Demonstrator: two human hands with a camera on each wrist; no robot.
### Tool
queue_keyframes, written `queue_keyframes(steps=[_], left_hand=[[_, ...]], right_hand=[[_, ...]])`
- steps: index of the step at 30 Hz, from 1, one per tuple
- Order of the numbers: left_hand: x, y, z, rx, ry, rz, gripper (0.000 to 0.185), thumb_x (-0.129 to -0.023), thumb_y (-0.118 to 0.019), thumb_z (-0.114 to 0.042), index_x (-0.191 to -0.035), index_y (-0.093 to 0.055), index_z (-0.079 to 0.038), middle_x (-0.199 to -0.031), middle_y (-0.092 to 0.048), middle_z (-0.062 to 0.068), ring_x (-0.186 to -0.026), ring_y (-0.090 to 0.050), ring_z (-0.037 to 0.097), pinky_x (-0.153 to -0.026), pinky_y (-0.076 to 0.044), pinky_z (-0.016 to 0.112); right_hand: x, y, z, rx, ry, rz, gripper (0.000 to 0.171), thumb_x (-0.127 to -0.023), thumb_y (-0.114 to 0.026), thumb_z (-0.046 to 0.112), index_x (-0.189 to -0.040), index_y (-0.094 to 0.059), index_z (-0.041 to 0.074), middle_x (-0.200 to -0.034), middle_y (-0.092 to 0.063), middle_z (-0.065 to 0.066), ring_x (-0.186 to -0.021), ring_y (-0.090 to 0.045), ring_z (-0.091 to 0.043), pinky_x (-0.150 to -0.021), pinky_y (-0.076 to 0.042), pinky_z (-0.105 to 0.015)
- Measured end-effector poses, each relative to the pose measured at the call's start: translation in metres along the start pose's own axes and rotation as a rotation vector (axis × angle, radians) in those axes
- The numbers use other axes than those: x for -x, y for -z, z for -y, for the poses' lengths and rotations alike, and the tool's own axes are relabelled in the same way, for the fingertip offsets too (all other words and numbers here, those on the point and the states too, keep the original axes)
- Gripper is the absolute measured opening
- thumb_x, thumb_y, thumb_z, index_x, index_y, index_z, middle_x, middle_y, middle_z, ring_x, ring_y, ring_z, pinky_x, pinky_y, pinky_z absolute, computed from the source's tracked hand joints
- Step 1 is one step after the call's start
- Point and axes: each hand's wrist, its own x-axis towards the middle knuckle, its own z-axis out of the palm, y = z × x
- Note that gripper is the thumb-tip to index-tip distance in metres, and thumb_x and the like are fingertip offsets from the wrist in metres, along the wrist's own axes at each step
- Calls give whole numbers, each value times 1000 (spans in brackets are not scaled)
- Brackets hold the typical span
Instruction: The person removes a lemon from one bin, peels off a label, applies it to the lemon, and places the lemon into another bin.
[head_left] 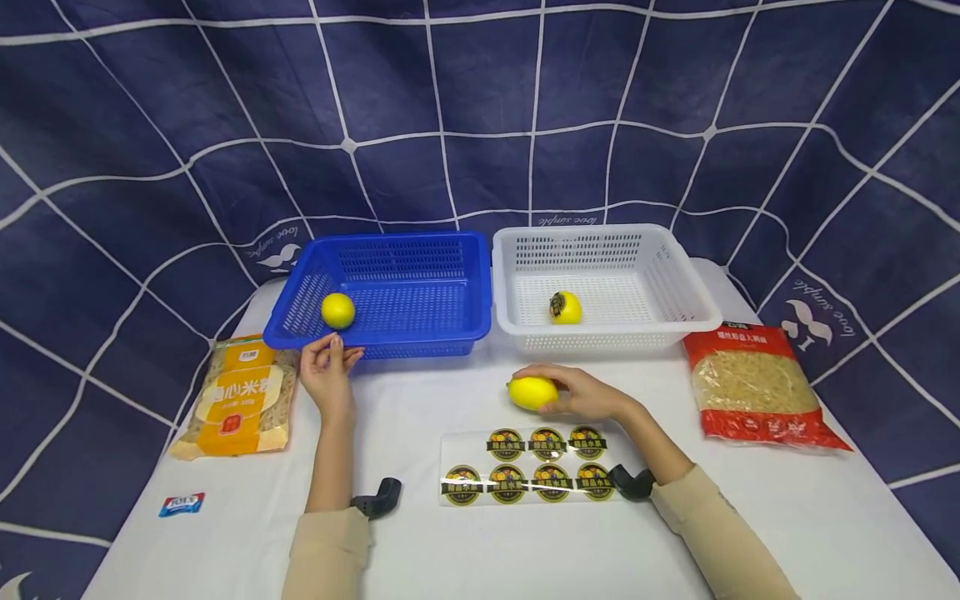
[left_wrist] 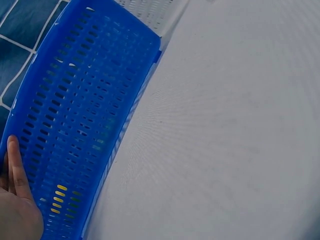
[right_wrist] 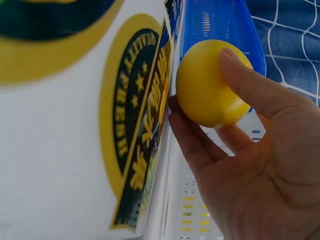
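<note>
While your left hand (head_left: 327,375) appears to grip the near rim of the blue basket (head_left: 420,344), fingers bent against it, your right hand (head_left: 581,392) has the lemon (head_left: 531,392) clamped between thumb and fingers. You have that fruit at the near side of the baskets and just beyond the far edge of the sticker sheet (head_left: 463,448); whether it touches the table, you cannot tell.

The step in hand looks like readying this fruit for a label: you can see no sticker on the part of it that shows, whereas the labelled fruit (head_left: 567,308) in the white basket (head_left: 607,328) on the right wears a dark one. Another yellow fruit (head_left: 337,311) sits in the left part of the blue basket. Your next move probably calls for steadying the lemon, letting go of the rim and bringing the left hand over to peel a sticker.

In the right wrist view, your thumb (right_wrist: 250,82) presses one side of the lemon and your other fingers support the opposite side, leaving much of its yellow skin uncovered, facing that camera.
</note>
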Motion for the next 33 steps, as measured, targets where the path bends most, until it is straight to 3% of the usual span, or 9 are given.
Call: queue_keyframes(steps=[8, 14, 17, 22, 27, 30, 33], left_hand=[[2, -1, -4, -30, 12, -1, 13, -87, -59, 0, -98, -55, 8, -69, -55, 16, -59, -65, 25, -59, -56, 32], [4, -8, -12, -102, 54, -8, 15, -89, -58, -2, -99, -54, 7, -68, -55, 15, -59, -64, 23, -61, -56, 32], [4, -11, -21, -180, 101, -12, 15, -90, -57, -2, -101, -53, 7, -69, -58, 14, -59, -65, 22, -61, -56, 31], [10, -13, -43, -415, 192, -14, 15, -93, -52, -2, -106, -52, 3, -75, -61, 11, -58, -64, 18, -60, -56, 27], [22, -20, -65, -532, 139, -58, 13, -91, -51, 2, -104, -52, -1, -72, -61, 7, -54, -60, 13, -53, -54, 20], [34, -31, -73, -574, 77, 52, 12, -89, -52, 6, -100, -54, 6, -72, -61, 11, -54, -60, 11, -53, -53, 20], [49, -43, -70, -623, 37, 262, 11, -87, -53, 10, -97, -57, 14, -76, -61, 22, -58, -62, 15, -56, -54, 23]], right_hand=[[1, -3, 0, -25, -12, 0, 56, -81, -66, -3, -132, -49, 9, -134, -48, -4, -127, -37, -20, -108, -26, -42], [0, -7, -22, -21, -7, -14, 59, -81, -66, -2, -134, -48, 17, -135, -46, 3, -128, -36, -18, -108, -25, -43], [-1, -7, -31, -23, -6, -12, 61, -81, -68, 1, -134, -48, 22, -135, -46, 7, -127, -37, -15, -108, -26, -40], [-2, -7, -34, -26, -20, -5, 64, -81, -70, 7, -137, -44, 24, -137, -44, 9, -128, -37, -14, -108, -26, -39], [-4, -8, -35, 7, -38, -17, 67, -80, -72, 12, -139, -42, 24, -138, -44, 6, -127, -38, -16, -108, -27, -41], [-3, -8, -34, 15, -33, -35, 68, -79, -73, 13, -138, -42, 23, -137, -45, 4, -125, -41, -17, -107, -28, -41], [-1, -7, -30, 20, -33, -52, 68, -78, -74, 11, -138, -43, 19, -136, -47, 1, -122, -43, -19, -105, -31, -41]])
